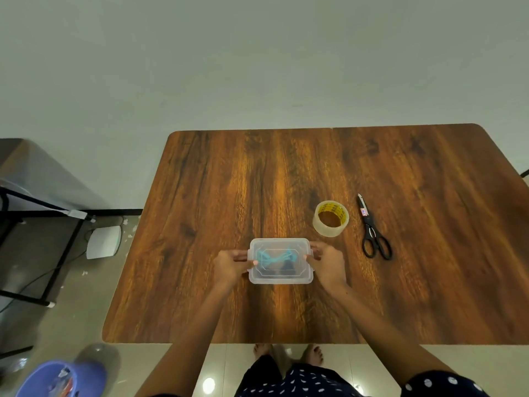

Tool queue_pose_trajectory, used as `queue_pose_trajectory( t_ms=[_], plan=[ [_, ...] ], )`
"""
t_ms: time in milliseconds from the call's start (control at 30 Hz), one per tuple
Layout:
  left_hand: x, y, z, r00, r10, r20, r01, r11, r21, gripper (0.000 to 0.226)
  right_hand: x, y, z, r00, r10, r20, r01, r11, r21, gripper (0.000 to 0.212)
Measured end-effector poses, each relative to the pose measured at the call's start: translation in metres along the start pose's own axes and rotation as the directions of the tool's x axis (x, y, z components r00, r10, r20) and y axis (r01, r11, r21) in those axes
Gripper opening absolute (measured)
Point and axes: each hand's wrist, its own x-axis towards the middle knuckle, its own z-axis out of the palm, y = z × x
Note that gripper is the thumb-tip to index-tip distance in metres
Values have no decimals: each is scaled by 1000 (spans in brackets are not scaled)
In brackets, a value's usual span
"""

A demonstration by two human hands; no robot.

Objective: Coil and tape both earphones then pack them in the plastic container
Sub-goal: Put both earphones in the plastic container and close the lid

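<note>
Overhead, a pale grey-green wall [257, 53] fills the upper half of the view, meeting a glossy tiled floor [86, 296] at a dark skirting line. Against the wall stands a wooden table [429, 282] with strong brown grain, rounded corners and a fine seam running back from its far edge. On the left of the room a black metal frame [54, 253] holds something wrapped in clear plastic, with a white box [103, 242] and cables on the floor beside it, and a blue-purple basin [57, 379] sits at the lower left corner. Near the middle of the table, towards its front, lies the clear plastic container [280, 277] with its lid on; the blue earphones [274, 257] show through the lid, and a darker shape beside them cannot be made out. Gripping its short ends, the left hand [232, 265] and the right hand [327, 263] curl their fingers around the sides, thumbs on the lid. Just beyond to the right rest a roll of clear tape [330, 218] and closed black-handled scissors [372, 229], near each other but apart.
</note>
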Motion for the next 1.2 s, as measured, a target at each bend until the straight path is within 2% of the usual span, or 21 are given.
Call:
queue_pose_trajectory(
  t_ms=[167, 267, 467, 533, 667, 733, 833, 900, 1033, 1200],
  plan=[
    [-2, -2, 0, 995, -101, 2, 100, 986, -130, 41, 4, -1, 4, 1000, 3, -20, -3, 1000, -11, 29],
    [-4, -4, 3, 988, -151, 31, 154, 974, -163, 37, 12, 7, 6, 993, 109, -34, -110, 993, -31, 30],
    [-6, -5, 5, 984, -173, 39, 178, 964, -200, 21, 22, 17, 7, 963, 268, -23, -266, 960, 83, 30],
    [-4, -7, 5, 976, -203, 85, 216, 958, -191, 25, 23, 18, 7, 951, 308, -7, -304, 943, 134, 31],
    [-1, -5, 7, 941, -288, 179, 318, 933, -166, 49, 24, 19, 5, 941, 339, 21, -337, 923, 187, 32],
    [0, -5, 8, 954, -263, 141, 277, 957, -89, 50, 24, 19, 5, 940, 339, 30, -337, 920, 201, 30],
    [-6, 2, 11, 987, -141, -79, 146, 988, 55, 33, 22, 17, 5, 945, 326, 27, -326, 928, 184, 29],
    [-14, 11, 14, 985, -55, -166, 79, 986, 145, 22, 20, 14, 4, 955, 297, 13, -296, 945, 138, 27],
    [-18, 18, 21, 981, 27, -190, 19, 972, 232, 13, 16, 11, 5, 967, 256, -19, -254, 964, 76, 25],
    [-11, 21, 20, 982, -4, -187, 55, 962, 267, 7, 11, 10, 8, 952, 306, 15, -307, 948, 84, 24]
  ],
)
